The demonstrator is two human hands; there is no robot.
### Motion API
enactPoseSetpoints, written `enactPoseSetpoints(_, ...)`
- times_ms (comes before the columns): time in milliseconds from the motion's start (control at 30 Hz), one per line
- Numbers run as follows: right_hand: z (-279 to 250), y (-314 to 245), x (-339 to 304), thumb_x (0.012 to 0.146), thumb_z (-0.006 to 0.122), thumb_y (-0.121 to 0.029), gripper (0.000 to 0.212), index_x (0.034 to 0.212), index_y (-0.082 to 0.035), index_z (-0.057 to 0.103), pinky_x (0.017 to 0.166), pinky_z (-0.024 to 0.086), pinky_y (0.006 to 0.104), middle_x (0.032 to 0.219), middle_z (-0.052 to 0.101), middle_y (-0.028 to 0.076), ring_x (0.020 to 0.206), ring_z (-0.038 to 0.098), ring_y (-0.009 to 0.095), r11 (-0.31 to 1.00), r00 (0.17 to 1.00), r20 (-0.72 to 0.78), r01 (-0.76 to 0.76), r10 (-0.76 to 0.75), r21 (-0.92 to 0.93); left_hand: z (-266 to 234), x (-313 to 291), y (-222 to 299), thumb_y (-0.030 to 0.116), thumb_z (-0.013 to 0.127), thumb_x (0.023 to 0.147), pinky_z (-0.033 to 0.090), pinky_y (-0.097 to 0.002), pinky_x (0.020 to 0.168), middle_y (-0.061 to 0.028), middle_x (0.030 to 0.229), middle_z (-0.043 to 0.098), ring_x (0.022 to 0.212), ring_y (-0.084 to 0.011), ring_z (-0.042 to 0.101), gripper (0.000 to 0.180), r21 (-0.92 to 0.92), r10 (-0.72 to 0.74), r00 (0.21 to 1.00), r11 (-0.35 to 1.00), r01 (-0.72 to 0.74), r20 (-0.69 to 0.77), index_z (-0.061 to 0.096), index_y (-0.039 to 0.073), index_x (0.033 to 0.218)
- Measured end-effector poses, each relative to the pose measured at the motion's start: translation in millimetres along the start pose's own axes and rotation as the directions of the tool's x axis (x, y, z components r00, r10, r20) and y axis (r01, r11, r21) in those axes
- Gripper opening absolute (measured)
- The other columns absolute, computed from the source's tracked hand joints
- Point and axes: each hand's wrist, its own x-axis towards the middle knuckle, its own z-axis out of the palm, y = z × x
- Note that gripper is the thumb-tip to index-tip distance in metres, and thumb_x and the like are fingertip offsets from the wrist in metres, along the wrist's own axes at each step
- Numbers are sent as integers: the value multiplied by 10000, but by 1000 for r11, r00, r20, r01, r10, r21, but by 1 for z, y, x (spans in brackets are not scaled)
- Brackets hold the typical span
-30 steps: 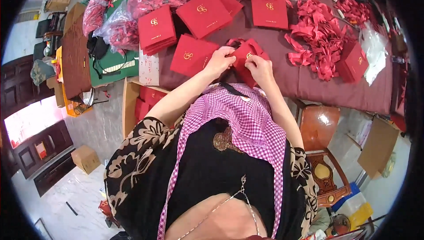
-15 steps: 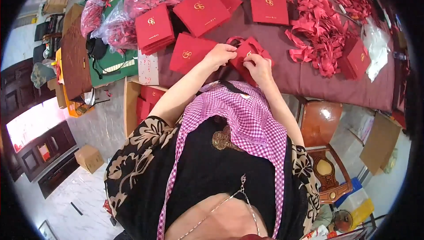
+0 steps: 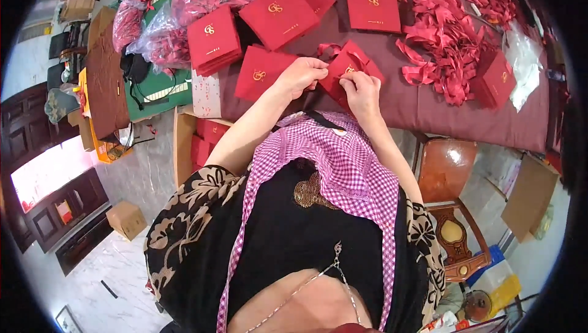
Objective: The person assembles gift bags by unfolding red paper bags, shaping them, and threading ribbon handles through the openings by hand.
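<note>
A small red paper bag [image 3: 353, 57] with gold print lies tilted at the table's near edge, a red ribbon across its upper part. My left hand [image 3: 301, 78] is closed in a pinch at the bag's left edge. On the bag's front, my right hand [image 3: 364, 93] is closed with thumb and forefinger together; its fingers partly cover the bag and the ribbon. Whether a ribbon end sits between the fingertips is too small to tell. Another red bag [image 3: 260, 71] lies flat just beyond my left wrist.
Stacked red bags [image 3: 214, 40] and a larger flat bag [image 3: 278, 15] are at the left. A bag with a ribbon handle [image 3: 373, 9] lies farther back. Loose red ribbons [image 3: 444, 45] heap at the right, beside a clear plastic bag [image 3: 523, 66]. A wooden chair [image 3: 447, 170] stands near the table.
The bag in my hands has turned and shifted slightly, with more of its front in sight. My right hand has moved a little along it; my left hand stays nearly in place.
</note>
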Motion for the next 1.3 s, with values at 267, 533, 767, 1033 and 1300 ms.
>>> enactPoseSetpoints(267,-2,-7,3,808,632,-149,75,816,-76,617,787,373,385,783,638,60,789,604,234,994,995,-47,84,-88,-67,1,-5,4,94,611,858,391,-196,517,24,778,596,573,-46,479,174,14,4,1000,1000,-4,30,625,12,1011)
enactPoseSetpoints(533,-4,-14,4,805,630,-134,64,797,-83,593,771,368,384,756,615,53,770,592,226,978,982,-63,171,-179,-116,8,-15,11,74,588,870,373,-199,494,20,759,606,566,-42,458,157,21,33,999,999,-33,1,648,11,1000)
enactPoseSetpoints(767,-5,-14,3,804,631,-125,60,813,-78,594,789,365,376,772,619,53,788,595,220,969,976,-64,195,-206,-150,12,-18,13,62,563,868,368,-190,492,11,779,625,571,-33,465,220,98,95,995,991,-94,-4,646,-12,1057)
enactPoseSetpoints(1033,-6,-18,4,806,625,-106,55,780,-70,592,776,365,361,766,623,55,763,598,221,976,976,-98,180,-192,-121,22,-28,24,64,571,865,405,-193,551,0,816,640,635,-42,506,232,192,139,990,972,-133,-14,643,-12,1071)
enactPoseSetpoints(1300,-7,-20,4,786,645,-94,69,763,-65,587,757,370,356,746,627,69,717,598,228,986,986,-82,137,-145,-98,22,-26,17,68,566,871,436,-205,598,-10,871,661,709,-51,558,234,225,192,981,956,-186,-4,644,7,1084)
